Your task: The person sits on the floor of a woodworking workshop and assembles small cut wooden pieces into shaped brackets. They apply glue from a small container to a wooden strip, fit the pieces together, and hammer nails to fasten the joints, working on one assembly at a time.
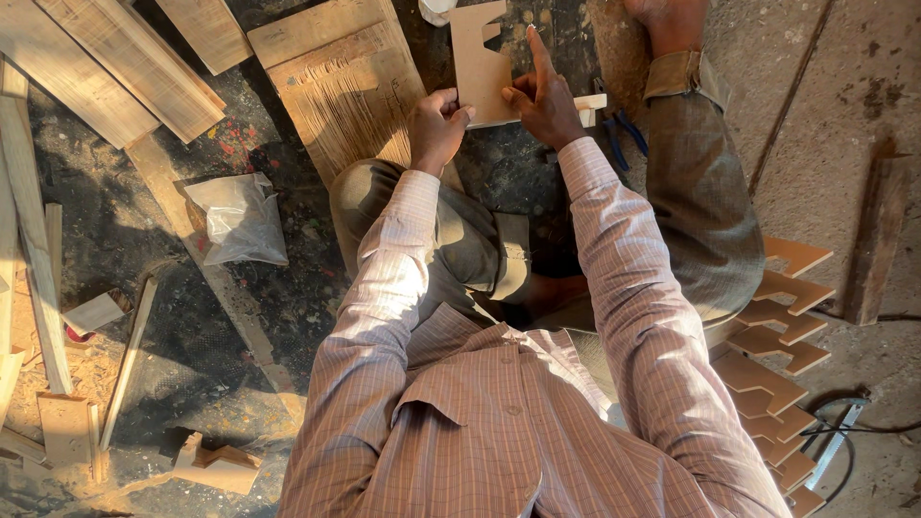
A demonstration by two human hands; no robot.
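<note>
Basically, person seated on the floor (844,86), seen from above, both hands on a flat notched board cutout (477,62) at the far middle of the scene. Left hand (436,125) is clamped on the cutout's near-left edge, fingers curled under, thumb on top. Right hand (544,101) presses the cutout's right side, index finger stretched out along it pointing far, other fingers folded; it also touches a small pale wood block (590,102) just right of the cutout. Cutout is held upright-ish over the dark floor, its notches facing right, just beside a large plywood sheet (345,82) lying to its left. Blue-handled pliers (624,129) lie on the floor just right of the right hand, partly hidden by the knee.

Left side: long wood planks (125,62) at far left, a crumpled clear plastic bag (240,216) on the floor, thin wood strips (129,360) and sawdust near left, a small wood offcut (216,465) at the near edge. Right side: a stack of similar notched cutouts (782,336) just beside the person's right leg, a hand saw (835,441) near right, a dark plank (878,240) further right.
</note>
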